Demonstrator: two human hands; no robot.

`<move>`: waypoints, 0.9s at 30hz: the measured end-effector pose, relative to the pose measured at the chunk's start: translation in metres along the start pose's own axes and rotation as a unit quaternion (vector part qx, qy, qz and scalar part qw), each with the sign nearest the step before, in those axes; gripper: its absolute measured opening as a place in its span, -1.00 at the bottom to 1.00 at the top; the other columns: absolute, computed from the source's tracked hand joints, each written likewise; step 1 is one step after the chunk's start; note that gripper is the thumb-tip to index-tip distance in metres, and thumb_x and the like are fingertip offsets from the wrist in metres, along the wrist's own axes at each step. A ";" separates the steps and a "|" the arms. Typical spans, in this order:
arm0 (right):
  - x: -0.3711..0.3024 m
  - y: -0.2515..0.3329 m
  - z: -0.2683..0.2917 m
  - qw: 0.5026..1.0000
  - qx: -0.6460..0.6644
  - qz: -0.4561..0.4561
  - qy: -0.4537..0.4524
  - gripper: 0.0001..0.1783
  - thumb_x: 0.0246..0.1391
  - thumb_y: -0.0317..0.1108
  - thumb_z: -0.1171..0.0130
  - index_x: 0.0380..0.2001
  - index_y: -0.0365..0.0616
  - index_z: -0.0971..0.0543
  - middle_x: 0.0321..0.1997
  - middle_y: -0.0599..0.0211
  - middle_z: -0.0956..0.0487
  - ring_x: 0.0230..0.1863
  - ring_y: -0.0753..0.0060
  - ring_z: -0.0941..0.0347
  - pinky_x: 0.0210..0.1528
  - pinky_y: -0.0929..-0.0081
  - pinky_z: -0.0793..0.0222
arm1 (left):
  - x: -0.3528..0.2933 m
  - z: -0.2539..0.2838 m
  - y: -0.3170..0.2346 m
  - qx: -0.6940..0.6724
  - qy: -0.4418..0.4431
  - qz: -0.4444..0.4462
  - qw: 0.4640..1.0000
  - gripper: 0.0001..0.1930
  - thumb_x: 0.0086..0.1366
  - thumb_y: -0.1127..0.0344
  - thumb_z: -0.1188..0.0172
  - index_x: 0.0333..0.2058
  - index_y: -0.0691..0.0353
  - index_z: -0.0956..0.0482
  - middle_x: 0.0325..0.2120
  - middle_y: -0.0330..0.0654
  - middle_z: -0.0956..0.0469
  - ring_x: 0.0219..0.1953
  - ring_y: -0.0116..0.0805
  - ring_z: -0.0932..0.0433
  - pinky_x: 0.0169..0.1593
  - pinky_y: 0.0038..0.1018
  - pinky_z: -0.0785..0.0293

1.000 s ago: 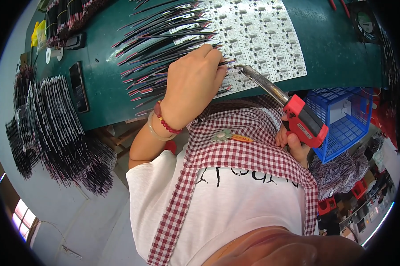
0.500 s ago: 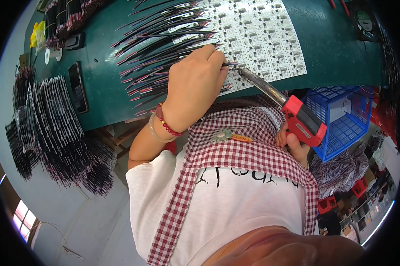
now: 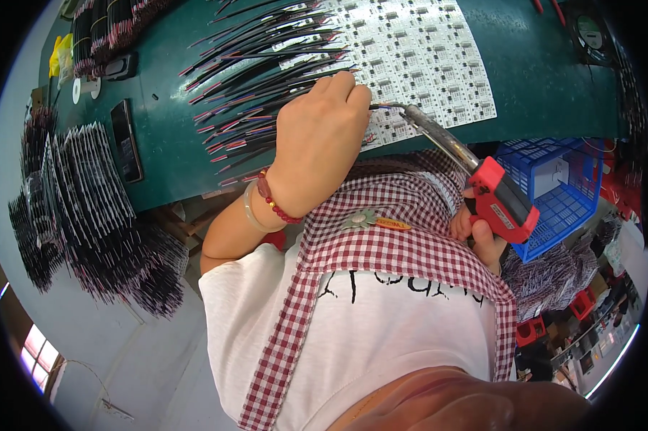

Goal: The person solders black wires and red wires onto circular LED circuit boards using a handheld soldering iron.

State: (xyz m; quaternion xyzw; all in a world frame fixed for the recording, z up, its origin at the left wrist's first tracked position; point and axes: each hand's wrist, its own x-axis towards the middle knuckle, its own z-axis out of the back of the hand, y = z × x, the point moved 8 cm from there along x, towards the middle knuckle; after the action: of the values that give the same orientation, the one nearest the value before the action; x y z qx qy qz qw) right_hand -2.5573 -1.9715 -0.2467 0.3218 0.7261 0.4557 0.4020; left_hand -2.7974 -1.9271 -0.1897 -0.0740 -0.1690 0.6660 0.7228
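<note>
Centre of the frame: the left hand (image 3: 324, 136), fingers drawn narrow, pinches a black wire (image 3: 383, 106) whose end projects rightward over the lower edge of a white sheet of circuit boards (image 3: 424, 61); the fingertips themselves are hidden. Right of centre: the right hand (image 3: 484, 237), fingers curled round the red-and-black handle, holds a soldering iron (image 3: 503, 205), its barrel slanting to the upper left. The iron's tip lies at the wire's end; contact cannot be told. Upper left of centre: further wires (image 3: 245, 72) lie side by side, partly over the sheet, on a green table (image 3: 547, 93).
</note>
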 end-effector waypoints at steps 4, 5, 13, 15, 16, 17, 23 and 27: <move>-0.001 0.003 0.002 1.000 0.014 0.017 -0.008 -0.31 0.07 -0.07 -0.14 0.01 -0.47 -0.21 -0.68 0.39 -0.29 -0.69 0.58 -0.22 -0.61 0.58 -0.24 | -0.001 -0.001 0.000 0.015 0.011 -0.002 1.000 -0.86 0.00 0.37 -0.24 -0.47 0.19 -0.45 -0.52 -0.21 -0.36 -0.42 -0.23 -0.45 -0.44 -0.38 -0.38; -0.001 0.003 0.002 1.000 0.014 0.017 -0.008 -0.31 0.07 -0.07 -0.14 0.01 -0.47 -0.21 -0.68 0.39 -0.29 -0.69 0.58 -0.22 -0.61 0.58 -0.24 | -0.001 0.000 0.000 0.016 0.012 -0.002 1.000 -0.86 0.00 0.37 -0.24 -0.47 0.19 -0.45 -0.52 -0.21 -0.36 -0.42 -0.23 -0.45 -0.44 -0.38 -0.38; -0.005 0.001 0.007 0.999 0.033 0.016 0.002 -0.31 0.07 -0.05 -0.14 0.02 -0.44 -0.20 -0.66 0.38 -0.29 -0.67 0.56 -0.23 -0.58 0.57 -0.27 | -0.010 0.034 0.002 -0.140 -0.097 -0.001 0.985 -0.85 -0.04 0.50 -0.23 -0.44 0.26 -0.47 -0.51 -0.13 -0.38 -0.44 -0.22 -0.42 -0.41 -0.38 -0.37; -0.007 0.001 0.008 0.999 0.040 0.010 0.004 -0.31 0.07 -0.05 -0.14 0.03 -0.43 -0.20 -0.66 0.38 -0.30 -0.67 0.56 -0.22 -0.58 0.57 -0.26 | -0.014 0.028 -0.001 -0.166 -0.066 0.020 0.984 -0.80 -0.06 0.53 -0.24 -0.40 0.23 -0.48 -0.50 -0.14 -0.37 -0.47 -0.20 -0.43 -0.43 -0.38 -0.37; -0.008 0.000 0.009 0.999 0.046 0.006 0.007 -0.31 0.07 -0.05 -0.14 0.03 -0.42 -0.20 -0.66 0.38 -0.30 -0.67 0.56 -0.22 -0.58 0.57 -0.25 | -0.015 0.019 -0.002 -0.186 -0.040 0.018 0.982 -0.81 -0.04 0.51 -0.24 -0.41 0.22 -0.47 -0.51 -0.14 -0.37 -0.48 -0.19 -0.43 -0.44 -0.37 -0.37; -0.010 0.000 0.011 0.999 0.048 0.006 0.008 -0.31 0.07 -0.05 -0.14 0.03 -0.42 -0.20 -0.66 0.38 -0.30 -0.67 0.56 -0.22 -0.58 0.57 -0.25 | -0.017 0.009 -0.003 -0.206 -0.013 0.016 0.978 -0.82 -0.03 0.49 -0.24 -0.41 0.22 -0.46 -0.52 -0.15 -0.36 -0.49 -0.19 -0.43 -0.45 -0.37 -0.37; -0.014 -0.010 0.009 0.999 0.018 -0.033 0.013 -0.34 0.07 -0.07 -0.15 0.03 -0.39 -0.22 -0.64 0.37 -0.31 -0.64 0.56 -0.22 -0.54 0.58 -0.23 | -0.018 -0.007 -0.001 -0.089 0.037 0.011 0.995 -0.86 0.04 0.35 -0.22 -0.47 0.19 -0.42 -0.56 -0.18 -0.35 -0.49 -0.20 -0.47 -0.50 -0.34 -0.36; -0.017 -0.016 0.011 0.998 0.021 -0.052 0.012 -0.39 0.07 -0.11 -0.14 0.00 -0.38 -0.25 -0.63 0.35 -0.32 -0.61 0.56 -0.22 -0.51 0.57 -0.21 | -0.014 -0.006 -0.004 -0.067 0.050 0.009 0.996 -0.86 0.05 0.34 -0.21 -0.49 0.20 -0.43 -0.56 -0.17 -0.37 -0.48 -0.18 -0.48 -0.49 -0.33 -0.39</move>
State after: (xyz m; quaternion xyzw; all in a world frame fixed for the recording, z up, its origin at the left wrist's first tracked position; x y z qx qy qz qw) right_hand -2.5413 -1.9877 -0.2597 0.2860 0.7562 0.4227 0.4095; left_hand -2.7919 -1.9408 -0.1961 -0.1568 -0.1758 0.6552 0.7177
